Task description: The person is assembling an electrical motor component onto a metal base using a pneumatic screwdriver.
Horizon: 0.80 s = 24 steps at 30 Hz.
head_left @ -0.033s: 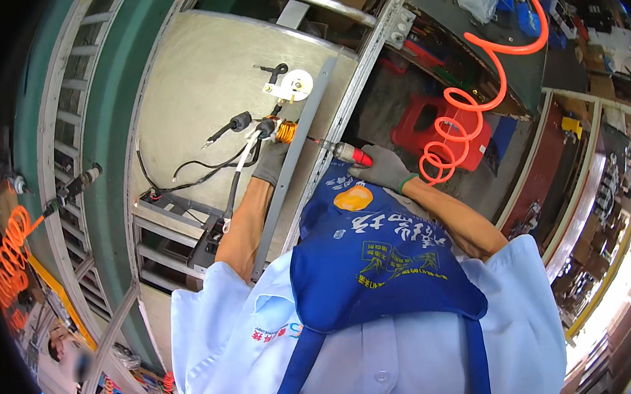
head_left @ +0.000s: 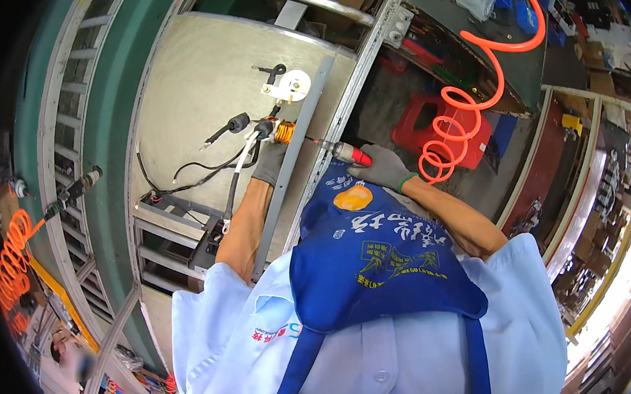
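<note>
My right hand [head_left: 381, 168], in a grey glove, is closed round a red and silver power screwdriver [head_left: 348, 153]. The tool's thin bit points left at the long grey metal bar [head_left: 296, 129], which stands along the edge of a pale board. On the bar's other side, my left hand [head_left: 271, 162], also gloved, grips a copper-wound coil [head_left: 284, 131] against it; its fingertips are partly hidden. Black and white cables [head_left: 238, 164] run from the coil past my left wrist. Just beyond sits a white round part [head_left: 295, 86] on a small bracket.
The pale board [head_left: 174, 97] lies on a metal roller frame, with a black cable and a grey metal box [head_left: 199, 243] at its near left. An orange coiled hose [head_left: 502, 71] hangs at the right above a red stool [head_left: 467, 140]. Another tool [head_left: 70, 192] hangs at the left.
</note>
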Available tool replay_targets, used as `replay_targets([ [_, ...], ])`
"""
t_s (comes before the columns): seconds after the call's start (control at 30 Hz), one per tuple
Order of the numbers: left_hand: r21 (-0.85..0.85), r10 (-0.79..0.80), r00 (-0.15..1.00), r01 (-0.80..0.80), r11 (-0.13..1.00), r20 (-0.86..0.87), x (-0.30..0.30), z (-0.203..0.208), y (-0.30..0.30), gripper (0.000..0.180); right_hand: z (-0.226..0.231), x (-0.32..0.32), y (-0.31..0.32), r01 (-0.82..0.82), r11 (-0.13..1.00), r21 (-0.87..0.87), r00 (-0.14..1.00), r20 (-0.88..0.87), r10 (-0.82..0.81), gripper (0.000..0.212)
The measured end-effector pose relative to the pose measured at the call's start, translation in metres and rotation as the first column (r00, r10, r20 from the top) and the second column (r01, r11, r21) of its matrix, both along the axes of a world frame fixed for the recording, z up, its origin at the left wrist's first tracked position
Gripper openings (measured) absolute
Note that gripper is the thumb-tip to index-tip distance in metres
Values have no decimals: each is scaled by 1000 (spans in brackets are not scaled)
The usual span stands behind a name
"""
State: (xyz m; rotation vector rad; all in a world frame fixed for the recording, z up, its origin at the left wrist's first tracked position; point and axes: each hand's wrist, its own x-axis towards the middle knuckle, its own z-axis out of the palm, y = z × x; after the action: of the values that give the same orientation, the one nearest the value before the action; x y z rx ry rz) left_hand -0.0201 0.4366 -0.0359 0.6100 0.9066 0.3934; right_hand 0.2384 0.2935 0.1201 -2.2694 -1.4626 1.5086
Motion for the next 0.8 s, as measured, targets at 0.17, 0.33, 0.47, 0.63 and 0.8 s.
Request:
replay_targets([
  [0.17,-18,-90,996,90,996,-26,-4,2,4,33,2,-2,-1,-2,1000,18,1000,-8,2,54],
  [0.33,-41,-150,987,148,988,-49,-5,4,10,32,-11,-1,-4,-19,999,26,1000,-1,19,54],
  [0.47,-59,-175,982,171,983,-69,-7,8,14,32,-12,-1,-1,-40,999,30,999,19,39,54],
  [0.63,-74,-167,981,160,984,-98,-11,16,14,31,-7,-2,0,-18,998,53,1000,-1,18,55],
  [0.8,-87,-145,982,136,987,-119,-17,28,12,30,16,5,-6,-13,1000,8,999,-43,13,51],
])
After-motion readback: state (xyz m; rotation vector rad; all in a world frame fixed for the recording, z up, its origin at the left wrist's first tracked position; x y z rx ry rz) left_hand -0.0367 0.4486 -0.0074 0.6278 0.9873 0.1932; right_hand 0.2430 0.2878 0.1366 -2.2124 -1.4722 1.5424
